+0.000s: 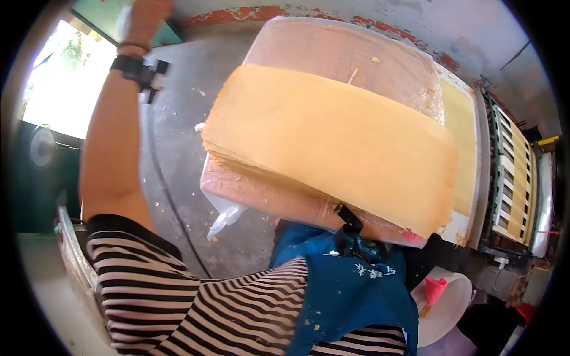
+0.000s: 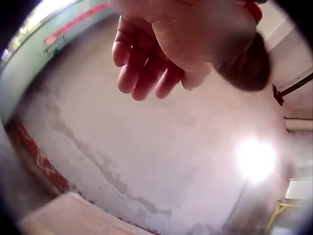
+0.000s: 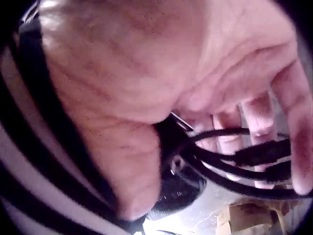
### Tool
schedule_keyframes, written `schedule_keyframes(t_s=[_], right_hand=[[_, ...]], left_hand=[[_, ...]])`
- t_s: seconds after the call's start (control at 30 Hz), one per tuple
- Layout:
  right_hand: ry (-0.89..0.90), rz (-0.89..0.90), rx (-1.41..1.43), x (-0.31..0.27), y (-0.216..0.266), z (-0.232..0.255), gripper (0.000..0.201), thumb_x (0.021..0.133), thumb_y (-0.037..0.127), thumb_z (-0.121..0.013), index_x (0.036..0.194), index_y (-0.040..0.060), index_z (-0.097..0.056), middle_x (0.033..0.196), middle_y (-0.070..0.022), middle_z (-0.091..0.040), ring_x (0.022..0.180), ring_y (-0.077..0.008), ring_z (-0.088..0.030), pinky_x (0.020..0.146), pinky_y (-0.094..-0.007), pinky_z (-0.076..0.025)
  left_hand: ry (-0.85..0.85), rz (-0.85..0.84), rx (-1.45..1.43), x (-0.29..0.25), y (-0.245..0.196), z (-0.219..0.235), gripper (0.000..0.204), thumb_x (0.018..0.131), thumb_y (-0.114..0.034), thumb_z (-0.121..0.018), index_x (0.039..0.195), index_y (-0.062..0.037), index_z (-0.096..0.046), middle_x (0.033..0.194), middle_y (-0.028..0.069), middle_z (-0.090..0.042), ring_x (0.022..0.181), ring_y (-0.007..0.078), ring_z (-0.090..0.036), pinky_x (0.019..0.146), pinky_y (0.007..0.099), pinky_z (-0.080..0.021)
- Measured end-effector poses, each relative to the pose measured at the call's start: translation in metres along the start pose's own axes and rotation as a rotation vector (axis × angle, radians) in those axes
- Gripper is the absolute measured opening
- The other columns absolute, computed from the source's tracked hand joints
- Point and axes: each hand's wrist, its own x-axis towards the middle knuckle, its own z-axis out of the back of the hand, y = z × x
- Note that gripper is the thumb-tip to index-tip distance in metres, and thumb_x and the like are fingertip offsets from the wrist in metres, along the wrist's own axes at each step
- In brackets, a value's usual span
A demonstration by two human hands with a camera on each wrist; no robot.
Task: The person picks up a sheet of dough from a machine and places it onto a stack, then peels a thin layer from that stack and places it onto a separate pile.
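Note:
My left hand (image 1: 145, 24) is raised at the top left of the head view, blurred, away from the stack. In the left wrist view the left hand (image 2: 164, 54) has loosely bent fingers and holds nothing. A stack of thin tan sheets (image 1: 332, 136), like wood veneer, lies on a larger pinkish block (image 1: 332, 50) wrapped in clear plastic. The right hand is hidden in the head view. In the right wrist view the right hand (image 3: 186, 73) has its fingers extended among black cables (image 3: 234, 161), beside a dark device (image 3: 183, 193) near the striped clothing.
A white bucket (image 1: 454, 302) with a pink scrap stands at lower right. Beyond the stack's right end is a slatted metal frame (image 1: 510, 178). A dark cable (image 1: 169, 202) crosses the grey floor (image 1: 184, 130). A fan (image 1: 43, 145) stands at far left.

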Motion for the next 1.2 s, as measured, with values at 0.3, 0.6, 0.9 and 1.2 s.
schedule_keyframes(t_s=[0.3,0.6,0.9,1.2], right_hand=[[0.016,-0.029,-0.021,0.013,0.0,0.001,0.018,0.086,0.015,-0.059,0.089,0.0006,-0.07,0.083,-0.0098,-0.069,0.076,-0.0191,-0.066,0.068,-0.031,-0.052],[0.03,-0.045,-0.008,0.013,-0.005,0.009,0.018,0.086,0.015,-0.059,0.09,0.001,-0.07,0.084,-0.0102,-0.069,0.077,-0.0189,-0.067,0.067,-0.0311,-0.052],[0.022,-0.036,0.031,0.001,-0.015,0.007,0.018,0.087,0.015,-0.058,0.091,0.0014,-0.07,0.084,-0.0106,-0.07,0.078,-0.0187,-0.067,0.067,-0.0311,-0.053],[0.025,-0.036,0.073,0.0,-0.031,0.004,0.019,0.088,0.015,-0.058,0.092,0.0018,-0.07,0.085,-0.011,-0.07,0.079,-0.0185,-0.068,0.067,-0.0312,-0.053]], left_hand=[[0.395,0.793,-1.589,-0.116,-0.105,-0.039,0.028,0.095,-0.031,-0.059,0.1,-0.0043,-0.067,0.079,0.0022,-0.067,0.067,0.0104,-0.062,0.06,0.0223,-0.049],[1.948,0.213,-0.995,-0.347,-0.117,0.032,0.026,0.095,-0.021,-0.051,0.087,-0.0057,-0.07,0.077,0.0056,-0.071,0.069,0.0135,-0.066,0.062,0.0262,-0.051],[2.188,0.134,-0.694,-0.62,-0.07,0.079,0.036,0.082,-0.04,-0.064,0.098,-0.009,-0.074,0.088,0.0122,-0.072,0.089,0.0278,-0.066,0.081,0.0384,-0.049],[2.202,0.138,-0.522,-0.6,-0.078,0.069,0.034,0.08,-0.039,-0.067,0.096,-0.0098,-0.074,0.085,0.0102,-0.071,0.084,0.0249,-0.065,0.078,0.0368,-0.049]])
